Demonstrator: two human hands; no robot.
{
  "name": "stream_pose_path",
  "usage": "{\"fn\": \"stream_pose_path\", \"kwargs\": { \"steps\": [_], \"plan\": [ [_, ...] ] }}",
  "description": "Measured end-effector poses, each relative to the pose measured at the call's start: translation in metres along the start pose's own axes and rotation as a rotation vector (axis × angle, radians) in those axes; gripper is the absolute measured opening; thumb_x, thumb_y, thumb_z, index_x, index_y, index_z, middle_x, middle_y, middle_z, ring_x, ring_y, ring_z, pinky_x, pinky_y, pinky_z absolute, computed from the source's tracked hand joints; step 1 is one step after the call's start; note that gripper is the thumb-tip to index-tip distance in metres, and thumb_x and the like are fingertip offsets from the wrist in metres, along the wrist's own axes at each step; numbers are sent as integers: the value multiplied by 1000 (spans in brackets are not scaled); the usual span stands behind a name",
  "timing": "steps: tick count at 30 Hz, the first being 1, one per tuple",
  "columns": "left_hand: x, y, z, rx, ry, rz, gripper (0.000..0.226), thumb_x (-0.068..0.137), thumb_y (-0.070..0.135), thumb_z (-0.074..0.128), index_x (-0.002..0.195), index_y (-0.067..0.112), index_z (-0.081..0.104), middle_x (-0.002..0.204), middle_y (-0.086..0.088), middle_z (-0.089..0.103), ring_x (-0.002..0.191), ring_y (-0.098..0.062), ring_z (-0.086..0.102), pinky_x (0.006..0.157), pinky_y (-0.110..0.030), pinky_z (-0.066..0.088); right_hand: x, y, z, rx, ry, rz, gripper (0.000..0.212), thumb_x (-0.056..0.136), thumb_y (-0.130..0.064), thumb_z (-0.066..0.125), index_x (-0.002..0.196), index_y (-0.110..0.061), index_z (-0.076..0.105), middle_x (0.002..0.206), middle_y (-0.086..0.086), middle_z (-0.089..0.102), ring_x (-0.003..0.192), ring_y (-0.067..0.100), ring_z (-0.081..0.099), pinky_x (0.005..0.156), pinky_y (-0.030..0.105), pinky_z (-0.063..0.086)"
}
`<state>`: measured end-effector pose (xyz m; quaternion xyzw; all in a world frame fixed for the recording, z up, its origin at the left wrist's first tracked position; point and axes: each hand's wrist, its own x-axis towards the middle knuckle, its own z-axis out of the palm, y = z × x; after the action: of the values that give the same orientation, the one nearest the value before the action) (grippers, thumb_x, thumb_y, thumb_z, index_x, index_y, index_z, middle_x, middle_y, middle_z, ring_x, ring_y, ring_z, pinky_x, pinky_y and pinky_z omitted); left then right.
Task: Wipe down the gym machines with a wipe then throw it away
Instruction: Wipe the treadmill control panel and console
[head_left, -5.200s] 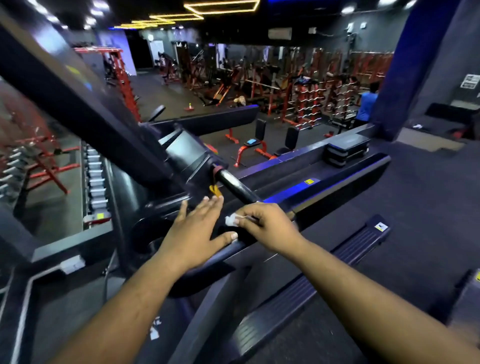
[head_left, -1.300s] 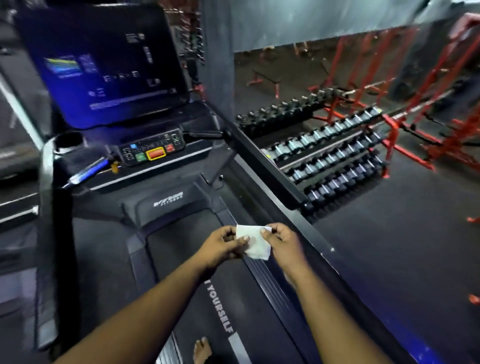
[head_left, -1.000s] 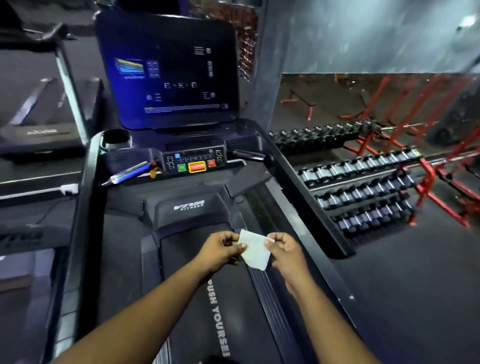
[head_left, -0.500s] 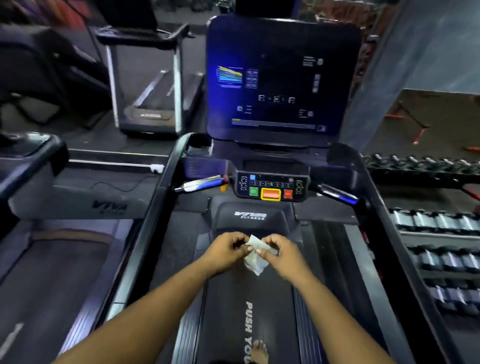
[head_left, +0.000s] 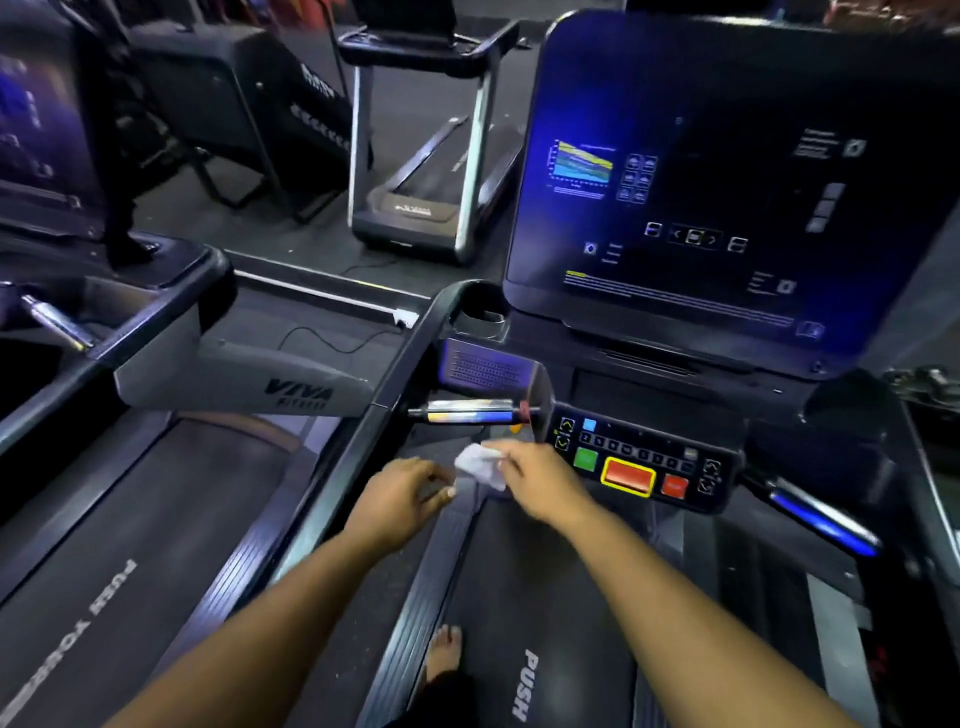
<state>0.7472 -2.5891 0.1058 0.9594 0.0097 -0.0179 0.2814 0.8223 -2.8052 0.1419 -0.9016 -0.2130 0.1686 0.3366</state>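
Note:
I stand on a black treadmill (head_left: 524, 623) facing its big dark screen (head_left: 727, 182). My right hand (head_left: 540, 483) pinches a small crumpled white wipe (head_left: 480, 465) just left of the button panel (head_left: 644, 467). My left hand (head_left: 400, 499) hovers a little left of the wipe with loosely curled fingers and holds nothing. Both hands are below the left silver grip bar (head_left: 467, 413) and next to the left side rail (head_left: 374, 431).
A second treadmill (head_left: 130, 519) marked VIVA stands close on my left. Another treadmill (head_left: 421, 156) is further back. A cup holder (head_left: 480, 312) sits at the console's left corner, a blue-lit grip bar (head_left: 826, 519) at the right. My bare foot (head_left: 444, 654) is on the belt.
My view swung left from the dumbbell rack to the console. Both hands held the wipe spread out; now only the right holds it, crumpled, raised toward the console, and the left has let go.

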Motion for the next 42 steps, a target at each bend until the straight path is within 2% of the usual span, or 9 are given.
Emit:
{"fn": "stream_pose_path", "kwargs": {
  "steps": [6,13,18,21,28,33,36,39,42],
  "plan": [
    [70,-59,-13,304,92,68,60,85,62,54,135,29,60,146,1,52,138,-26,47,108,-50,36,106,-3,-6,-309,186,-117,50,100,-3,45,149,-15,48,154,6,47,141,25,45,118,34,30],
    [118,-118,-12,438,-162,20,102,94,55,56,161,22,-13,169,4,-21,155,-17,-20,123,-63,3,111,39,60,-793,21,-17,62,99,-38,38,154,-11,34,161,10,34,151,27,26,123,55,18],
    [121,-129,0,378,-115,42,105,91,55,56,162,16,-12,170,3,-16,155,-16,-19,124,-61,3,130,35,65,-846,161,-34,58,95,-58,42,125,-11,60,126,10,61,118,33,57,111,54,38],
    [122,-128,-2,372,-138,31,106,92,53,55,160,17,-18,169,3,-21,154,-16,-24,125,-60,-1,168,10,62,-897,11,96,70,87,-77,32,109,-17,61,104,6,66,97,29,63,90,47,46],
    [120,-128,-6,327,-147,40,98,94,54,44,160,15,-18,168,2,-23,154,-17,-25,125,-59,-4,121,27,91,-1019,20,3,101,87,-63,51,159,-3,13,159,20,29,147,39,28,121,59,16],
    [121,-129,-6,325,-153,41,102,93,55,49,161,15,-16,169,1,-21,154,-18,-23,124,-59,-4,181,-6,93,-945,-25,21,63,85,-65,61,123,-15,54,113,7,62,104,28,58,96,45,42],
    [119,-129,-5,319,-156,39,100,93,55,47,161,15,-16,169,1,-21,154,-18,-24,125,-59,-4,176,-10,106,-916,-30,-14,72,89,-54,60,145,-13,41,135,9,54,124,30,51,108,49,36],
    [121,-130,-4,311,-142,43,103,92,54,51,161,16,-16,169,1,-21,154,-18,-24,124,-60,-3,137,10,119,-1011,-32,-126,93,91,-44,54,161,-5,6,166,20,15,153,40,11,123,59,12],
    [122,-131,-4,325,-144,43,103,93,54,51,160,16,-17,169,1,-22,154,-18,-25,124,-60,-3,136,17,121,-1061,-12,-203,83,96,-44,50,159,-2,15,164,23,19,152,42,17,121,61,18]
  ]
}}
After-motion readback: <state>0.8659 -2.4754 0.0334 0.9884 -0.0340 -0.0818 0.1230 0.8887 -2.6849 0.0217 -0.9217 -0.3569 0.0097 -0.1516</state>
